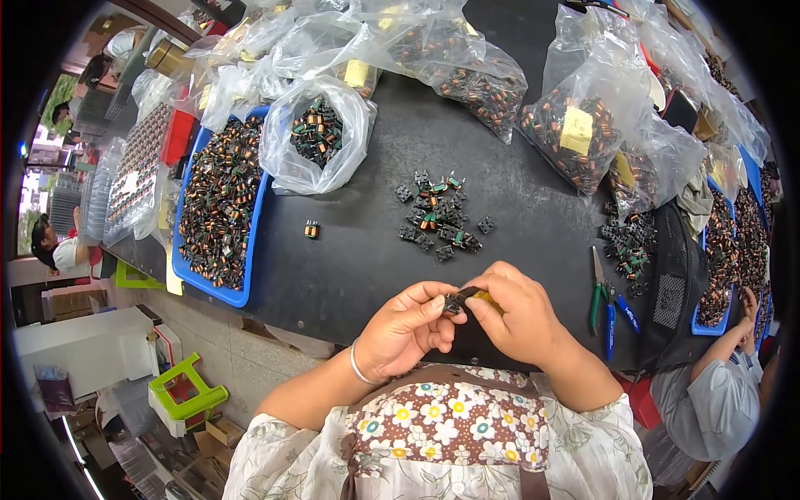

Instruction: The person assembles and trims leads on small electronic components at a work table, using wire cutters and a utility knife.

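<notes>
My left hand (408, 327), with a bangle at the wrist, pinches a small black coil component (452, 306) between thumb and fingers near the table's front edge. Closed around a small tool with a yellow part (481, 296), my right hand (518, 310) meets the component from the right. The fingers hide most of the tool, so its kind cannot be made out. Beyond my hands lies a loose pile of black coil components (437, 218), some showing green and copper. One copper-wound component (312, 229) sits alone to the left of the pile.
At left stands a blue tray (248, 282) full of coils, beside an open plastic bag (279, 158) of them. More filled bags (575, 129) line the back. Green-handled pliers (597, 292) and blue-handled cutters (610, 323) lie at right. A co-worker's arm (723, 348) reaches in at far right.
</notes>
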Demonstrator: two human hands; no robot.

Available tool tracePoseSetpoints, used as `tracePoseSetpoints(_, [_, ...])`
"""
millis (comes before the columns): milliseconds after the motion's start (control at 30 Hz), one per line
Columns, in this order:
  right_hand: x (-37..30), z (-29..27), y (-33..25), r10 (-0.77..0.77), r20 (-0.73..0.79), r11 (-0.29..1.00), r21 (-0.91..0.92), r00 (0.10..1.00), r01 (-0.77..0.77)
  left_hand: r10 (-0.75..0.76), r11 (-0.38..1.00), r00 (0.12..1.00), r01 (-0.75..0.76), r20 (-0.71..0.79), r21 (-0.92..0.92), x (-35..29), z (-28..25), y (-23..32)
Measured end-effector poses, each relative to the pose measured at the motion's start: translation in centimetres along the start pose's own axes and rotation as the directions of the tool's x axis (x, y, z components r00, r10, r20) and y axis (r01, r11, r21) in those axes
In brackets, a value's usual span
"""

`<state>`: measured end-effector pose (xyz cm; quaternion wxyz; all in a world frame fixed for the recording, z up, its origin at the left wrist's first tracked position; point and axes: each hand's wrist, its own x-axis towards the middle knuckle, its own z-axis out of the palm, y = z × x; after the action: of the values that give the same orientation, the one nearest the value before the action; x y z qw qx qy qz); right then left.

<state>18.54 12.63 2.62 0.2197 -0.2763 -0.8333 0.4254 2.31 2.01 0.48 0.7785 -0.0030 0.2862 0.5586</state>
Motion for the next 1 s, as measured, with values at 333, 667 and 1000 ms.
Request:
tracePoseSetpoints(333, [-0.3,0.4,-0.4,-0.079,0.009,0.986,-0.149,0.997,0.079,0.036,0.989,0.997,-0.027,-0.061,0.146,0.1,0.5,-0.2])
tracePoseSetpoints(667, [-0.6,0.8,-0.6,-0.146,-0.038,0.957,-0.258,0.989,0.132,0.067,0.982,0.994,-0.049,-0.092,0.184,-0.1,0.8,-0.2])
tracePoseSetpoints(1000, [-0.4,-0.3,-0.8,-0.037,0.147,0.987,-0.147,0.989,0.059,0.049,0.986,0.996,-0.036,-0.075,0.166,-0.2,0.6,-0.4])
